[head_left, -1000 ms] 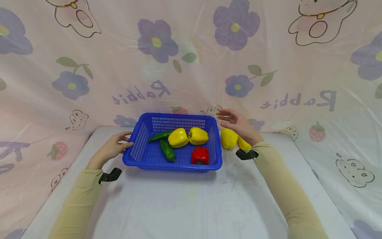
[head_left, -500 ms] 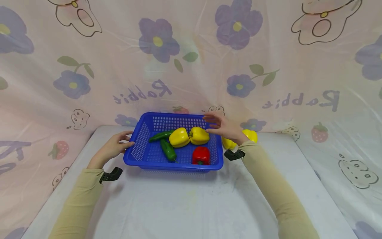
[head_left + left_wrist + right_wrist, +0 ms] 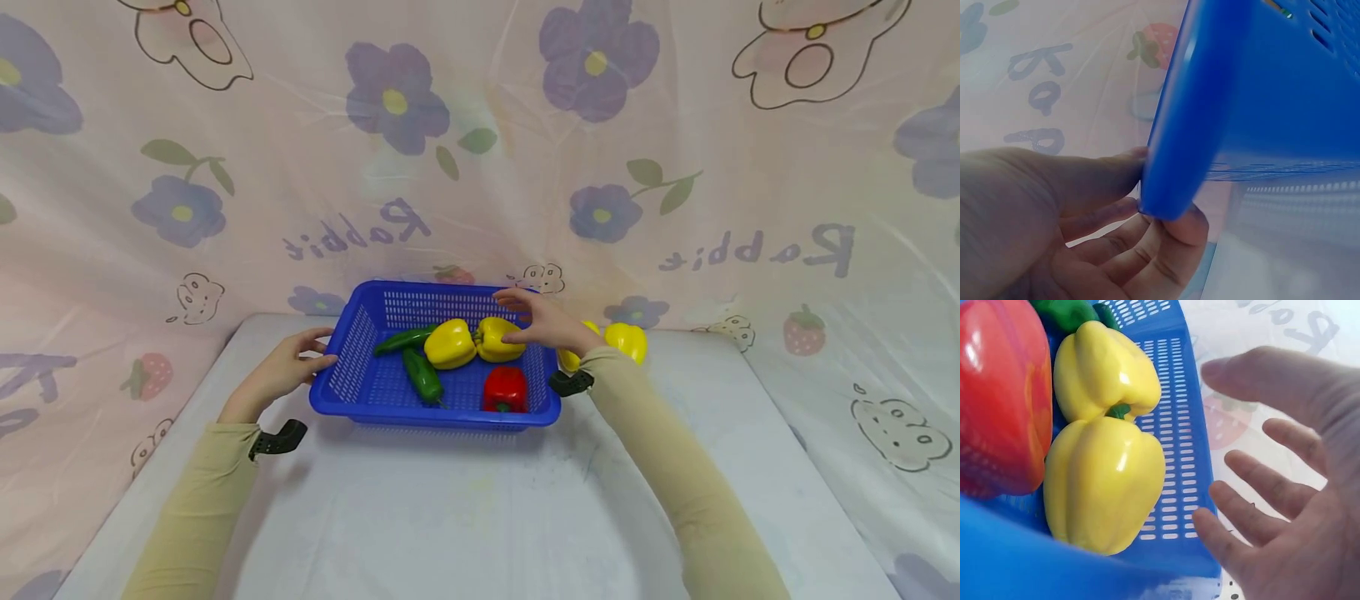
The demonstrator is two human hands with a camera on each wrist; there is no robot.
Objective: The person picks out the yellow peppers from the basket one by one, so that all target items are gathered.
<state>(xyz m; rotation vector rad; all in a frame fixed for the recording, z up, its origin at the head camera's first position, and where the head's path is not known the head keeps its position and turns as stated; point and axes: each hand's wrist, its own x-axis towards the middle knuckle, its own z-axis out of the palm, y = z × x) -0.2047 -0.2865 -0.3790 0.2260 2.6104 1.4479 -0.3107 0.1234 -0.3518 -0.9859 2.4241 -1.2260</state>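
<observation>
A blue plastic basket (image 3: pixel 435 418) stands on the table, holding two yellow bell peppers (image 3: pixel 450 344), a red bell pepper (image 3: pixel 505 388) and two long green peppers (image 3: pixel 422 377). At its left side my left hand (image 3: pixel 277 371) grips the rim; the left wrist view has the thumb on the rim (image 3: pixel 1188 125) and fingers curled beneath it. My right hand (image 3: pixel 551 323) hovers over the right rear rim, thumb and fingers spread and nothing between them. In the right wrist view the nearer yellow bell pepper (image 3: pixel 1104 484) lies just beside the fingertips.
On the table right of the basket are more yellow bell peppers (image 3: pixel 628 342), partly hidden behind my right wrist. A patterned curtain (image 3: pixel 480 183) hangs directly behind the table (image 3: pixel 480 517). Both wrists wear black camera mounts (image 3: pixel 279 438).
My right hand has moved left, from above the yellow peppers on the table to above the basket's right rear corner. My left hand keeps its grip on the basket, which stays put.
</observation>
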